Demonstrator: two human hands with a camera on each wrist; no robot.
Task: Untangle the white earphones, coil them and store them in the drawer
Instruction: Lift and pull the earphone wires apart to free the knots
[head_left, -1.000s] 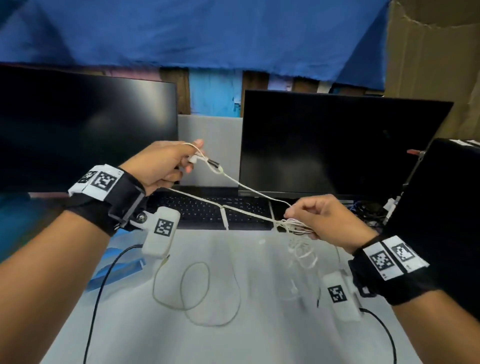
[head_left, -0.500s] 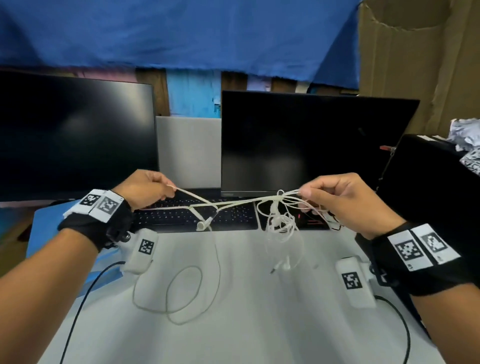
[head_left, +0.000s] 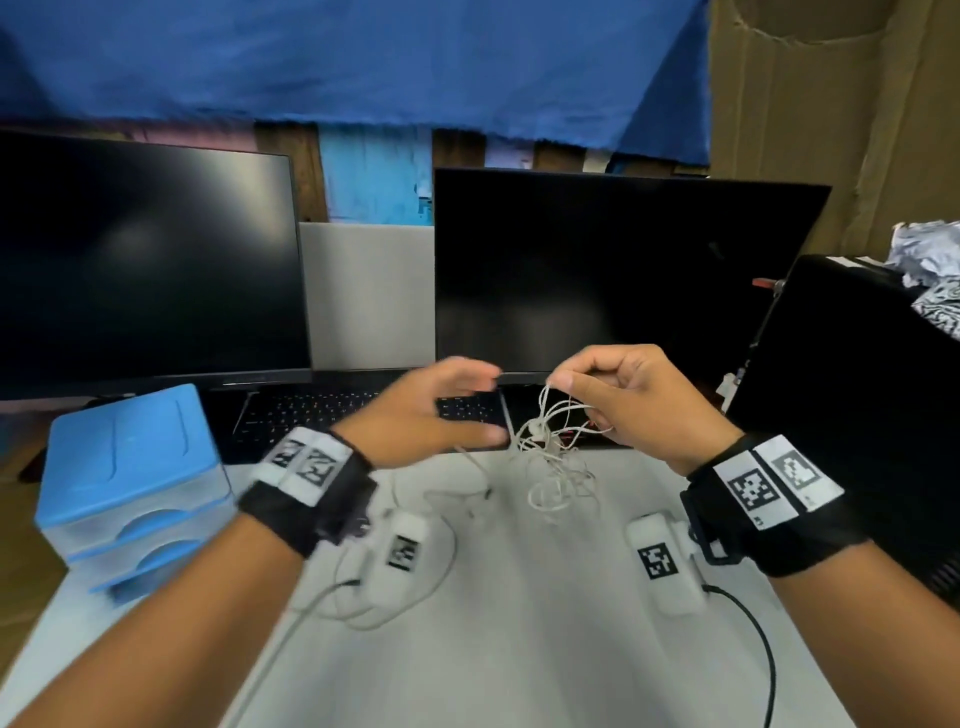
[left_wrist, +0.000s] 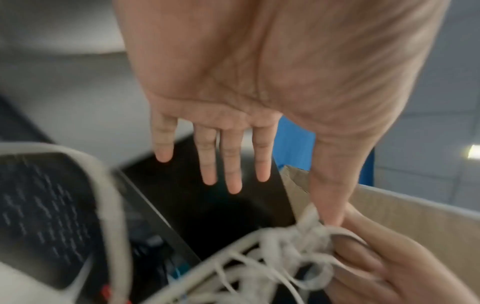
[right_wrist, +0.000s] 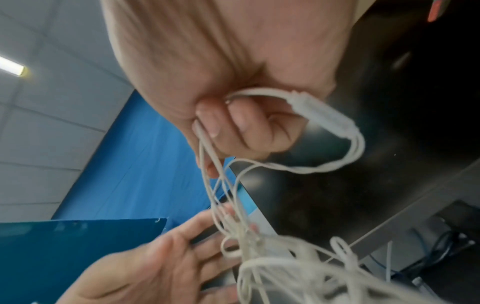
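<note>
My right hand (head_left: 560, 383) pinches the white earphones (head_left: 550, 457) above the table's far edge, and the tangle hangs down from it onto the table. In the right wrist view its fingers (right_wrist: 233, 123) curl round several strands, with the inline remote (right_wrist: 324, 117) looping beside them. My left hand (head_left: 493, 405) is open just left of the tangle, blurred, fingers straight (left_wrist: 233, 164); its thumb tip is at the knot (left_wrist: 298, 246). A slack loop of cable (head_left: 441, 582) lies on the table under the left wrist. The blue drawer unit (head_left: 130, 467) stands at the left, drawers closed.
Two dark monitors (head_left: 597, 270) and a black keyboard (head_left: 322, 410) line the back of the grey table (head_left: 519, 649). A black box (head_left: 857, 389) stands at the right. Black cables from the wrist cameras trail over the table front.
My left hand has let go of the stretched cable, opened, and moved right to the tangle. The cable has gone slack. The right hand still holds the bundle.
</note>
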